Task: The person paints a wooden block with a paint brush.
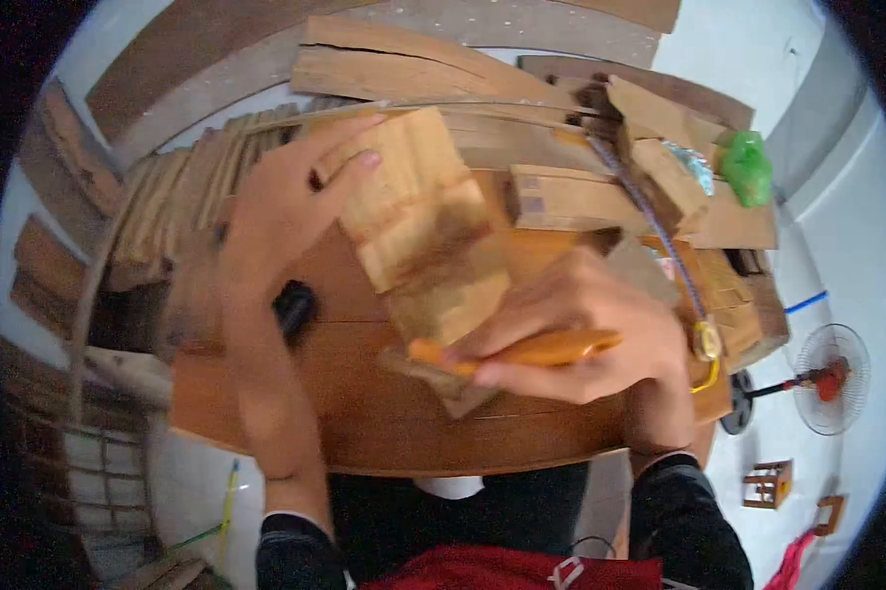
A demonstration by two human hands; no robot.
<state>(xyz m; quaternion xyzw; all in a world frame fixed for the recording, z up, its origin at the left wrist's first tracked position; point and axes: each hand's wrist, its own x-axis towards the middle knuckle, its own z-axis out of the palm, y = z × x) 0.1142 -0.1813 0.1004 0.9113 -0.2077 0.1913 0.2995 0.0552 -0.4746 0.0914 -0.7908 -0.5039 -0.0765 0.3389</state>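
My left hand [300,187] grips the upper left side of a pale wooden block [418,221], its thumb laid over the face. The block is held tilted above the brown wooden table [350,403], with darker bands across it. My right hand [590,324] is closed around a slim orange-handled tool [551,347], whose working end points left near the block's lower end; motion blur hides its tip. Below that end, a smaller wood piece [453,388] lies on the tabletop. A black object [294,310] sits beside my left forearm.
Wooden slats [192,197] are stacked at the left. Cardboard boxes [576,200] and a green plastic bag [747,169] stand at the back right. A patterned cord [649,211] hangs over the right side. A fan [831,380] and a small stool [767,484] are on the right.
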